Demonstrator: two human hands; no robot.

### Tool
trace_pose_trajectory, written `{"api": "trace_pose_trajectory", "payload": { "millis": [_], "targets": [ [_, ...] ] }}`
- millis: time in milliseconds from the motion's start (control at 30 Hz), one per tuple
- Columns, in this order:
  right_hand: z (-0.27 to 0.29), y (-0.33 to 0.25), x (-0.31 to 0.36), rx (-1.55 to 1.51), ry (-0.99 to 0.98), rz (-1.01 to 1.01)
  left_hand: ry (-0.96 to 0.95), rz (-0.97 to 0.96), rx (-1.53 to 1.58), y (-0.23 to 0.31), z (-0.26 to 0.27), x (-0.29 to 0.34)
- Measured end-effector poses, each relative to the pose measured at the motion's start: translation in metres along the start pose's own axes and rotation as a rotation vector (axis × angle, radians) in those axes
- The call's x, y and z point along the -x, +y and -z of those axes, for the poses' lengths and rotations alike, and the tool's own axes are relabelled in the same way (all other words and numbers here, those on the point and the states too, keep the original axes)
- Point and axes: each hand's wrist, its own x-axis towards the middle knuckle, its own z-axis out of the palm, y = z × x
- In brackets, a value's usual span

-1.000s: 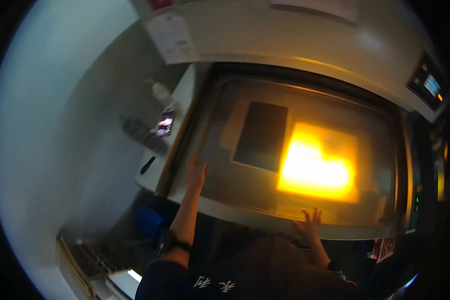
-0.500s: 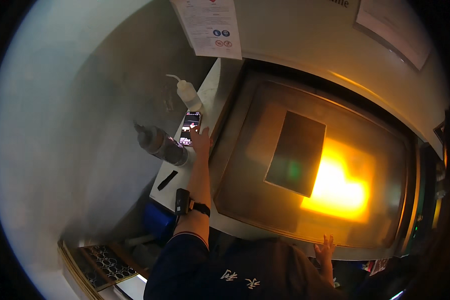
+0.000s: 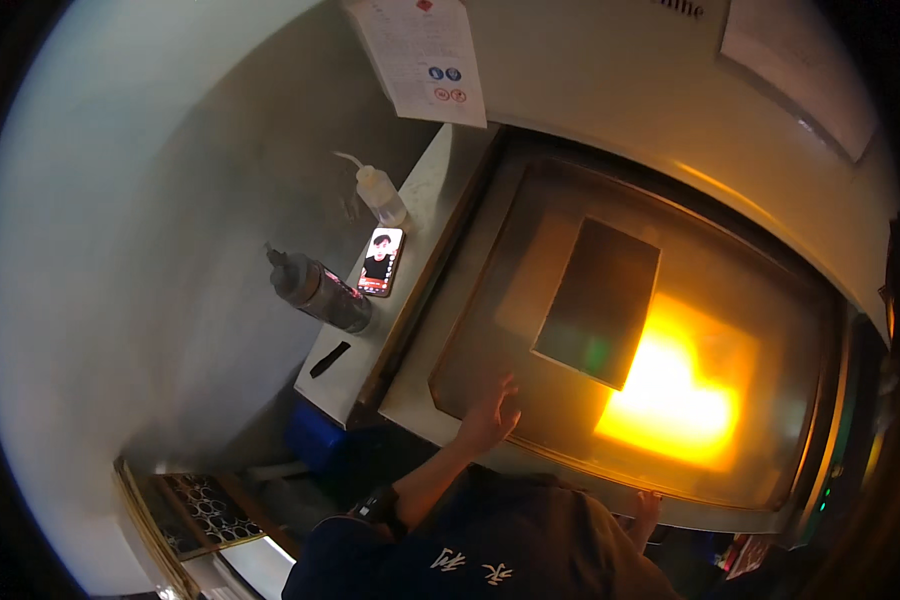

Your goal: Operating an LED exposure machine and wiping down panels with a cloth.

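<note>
The person wears a dark navy top with short sleeves, so both forearms are bare. Small white characters are printed across the chest of the top, low in the picture. A dark wristwatch [image 3: 378, 503] with a black band sits on the left wrist, just above the sleeve edge. The left hand [image 3: 490, 418] is bare, with no glove or ring that can be made out. The right hand [image 3: 646, 508] is also bare and only its fingers show past the dark cloth.
</note>
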Motion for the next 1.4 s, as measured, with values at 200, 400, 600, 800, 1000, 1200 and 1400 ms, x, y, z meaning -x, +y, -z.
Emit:
{"api": "trace_pose_trajectory", "payload": {
  "millis": [200, 400, 600, 800, 1000, 1200, 1400],
  "targets": [
    [0.050, -0.009, -0.079, 0.200, -0.095, -0.066, -0.070, 0.144, -0.196, -0.008, -0.029, 0.073],
    [0.074, 0.039, -0.195, 0.122, 0.104, 0.264, 0.182, 0.240, -0.205, 0.036, -0.055, 0.117],
    [0.093, 0.032, -0.291, -0.033, 0.301, 0.315, 0.296, 0.351, -0.174, 0.022, -0.100, 0.197],
    [0.090, 0.016, -0.352, 0.104, 0.465, 0.269, 0.263, 0.368, -0.069, -0.003, -0.103, 0.228],
    [0.052, 0.030, -0.330, 0.171, 0.422, -0.045, 0.289, 0.255, 0.008, -0.036, -0.049, 0.200],
    [0.010, 0.019, -0.220, 0.463, 0.419, -0.211, 0.284, 0.221, 0.306, -0.082, 0.016, 0.158],
    [0.053, -0.040, -0.179, 0.388, -0.034, -0.333, -0.009, 0.426, 0.703, -0.084, 0.066, 0.124]
  ]
}}
